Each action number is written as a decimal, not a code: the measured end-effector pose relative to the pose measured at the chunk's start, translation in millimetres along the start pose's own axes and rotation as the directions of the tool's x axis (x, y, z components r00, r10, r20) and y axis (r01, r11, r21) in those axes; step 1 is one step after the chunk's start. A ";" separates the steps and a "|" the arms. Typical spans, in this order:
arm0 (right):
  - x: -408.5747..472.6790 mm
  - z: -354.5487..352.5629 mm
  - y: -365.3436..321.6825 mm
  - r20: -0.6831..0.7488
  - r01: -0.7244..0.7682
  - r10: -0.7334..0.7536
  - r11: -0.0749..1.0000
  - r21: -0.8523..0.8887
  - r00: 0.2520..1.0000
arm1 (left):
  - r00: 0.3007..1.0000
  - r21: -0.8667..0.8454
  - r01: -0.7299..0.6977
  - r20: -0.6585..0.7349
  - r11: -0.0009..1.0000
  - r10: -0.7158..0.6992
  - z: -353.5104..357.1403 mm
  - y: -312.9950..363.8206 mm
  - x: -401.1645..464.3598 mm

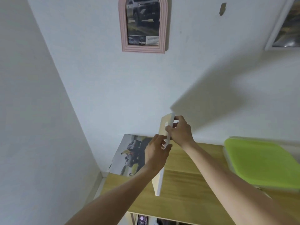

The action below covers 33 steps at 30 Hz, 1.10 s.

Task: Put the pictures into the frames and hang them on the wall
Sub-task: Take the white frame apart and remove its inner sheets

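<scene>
A white frame (159, 181) stands on edge on the wooden tabletop (186, 184), seen nearly side-on with its tan back facing left. My right hand (180, 130) grips its upper edge. My left hand (156, 153) holds the frame's middle from the left, fingers on the white rim. Behind my left hand a loose car picture (128, 153) lies at the table's back left against the wall. A pink arched frame (143, 25) with a car picture hangs on the wall above. A white frame (285, 25) with a dark picture hangs at the top right.
A green lid on a clear box (259, 161) sits on the right of the table. A small hook (222, 8) sticks to the wall between the two hung frames. A side wall closes in on the left.
</scene>
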State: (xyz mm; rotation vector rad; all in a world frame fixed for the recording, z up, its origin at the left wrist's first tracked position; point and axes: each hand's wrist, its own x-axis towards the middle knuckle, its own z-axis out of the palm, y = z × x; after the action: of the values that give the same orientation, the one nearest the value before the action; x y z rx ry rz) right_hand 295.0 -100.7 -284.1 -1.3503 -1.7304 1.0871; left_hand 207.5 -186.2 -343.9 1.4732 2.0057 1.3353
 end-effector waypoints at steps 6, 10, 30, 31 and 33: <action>1.1 -10.5 14.7 0.053 -0.129 0.121 0.973 0.189 0.991 | 0.987 0.071 -0.147 0.068 0.987 0.143 -5.7 -39.3 12.3; -2.5 -26.7 30.8 0.148 -0.161 0.127 0.955 0.249 0.981 | 0.996 0.202 0.089 0.009 0.975 -0.093 -30.2 -73.3 34.5; 19.7 -43.2 169.3 0.217 -0.410 0.401 0.912 -0.003 0.890 | 0.709 -0.149 0.697 0.291 0.702 -0.642 35.9 -138.6 47.3; 21.1 -40.3 177.7 0.228 -0.415 0.415 0.908 -0.053 0.881 | 0.703 -0.130 0.705 0.264 0.697 -0.661 40.0 -139.4 48.6; 24.5 -33.9 188.7 0.199 -0.424 0.440 0.898 -0.119 0.876 | 0.696 -0.089 0.713 0.205 0.695 -0.688 49.2 -145.0 51.1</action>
State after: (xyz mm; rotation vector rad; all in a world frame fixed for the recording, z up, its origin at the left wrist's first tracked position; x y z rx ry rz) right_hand 395.9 -48.6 -440.6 -1.7765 -1.6731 1.4818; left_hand 137.3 -122.3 -474.5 0.5721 1.9801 0.9642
